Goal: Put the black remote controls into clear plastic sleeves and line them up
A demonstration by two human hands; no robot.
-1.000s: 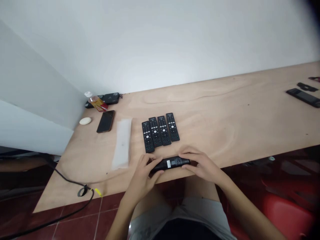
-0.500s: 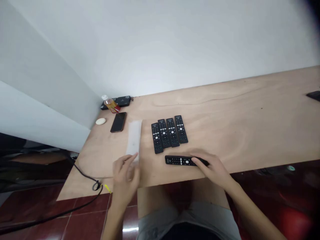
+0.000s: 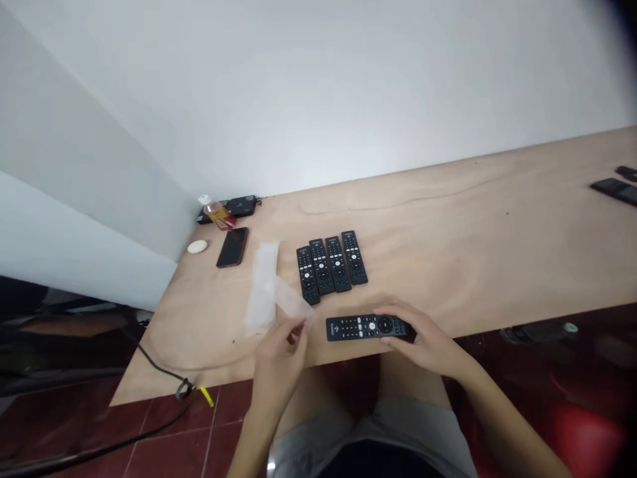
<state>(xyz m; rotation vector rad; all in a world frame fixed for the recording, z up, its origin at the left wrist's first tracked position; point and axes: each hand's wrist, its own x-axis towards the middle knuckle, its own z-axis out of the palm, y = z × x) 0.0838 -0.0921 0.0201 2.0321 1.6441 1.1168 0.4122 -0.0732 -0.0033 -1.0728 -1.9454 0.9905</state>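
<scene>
Between the thumb and fingers of my left hand (image 3: 281,355) is the end of a thin, translucent plastic sleeve (image 3: 291,299), lifted off a stack of similar sleeves (image 3: 261,309) lying on the table. My right hand (image 3: 421,338) grips the lower end of a black remote control (image 3: 351,327), which lies sideways near the table's front edge with its buttons facing up. Beyond it, several more black remotes (image 3: 329,265) lie side by side in a row. The lifted sleeve reaches close to the leftmost one.
A phone (image 3: 232,247), a drink bottle (image 3: 217,211), black boxes (image 3: 242,205) and a white round object (image 3: 198,246) are at the table's left. Dark objects (image 3: 616,190) lie at the far right. A black cable (image 3: 159,355) with a yellow tag crosses the left edge.
My left hand has pinched a plastic sleeve and drawn its end rightward, toward the remote. My right hand keeps its hold on the remote, whose button face is now turned more upward.
</scene>
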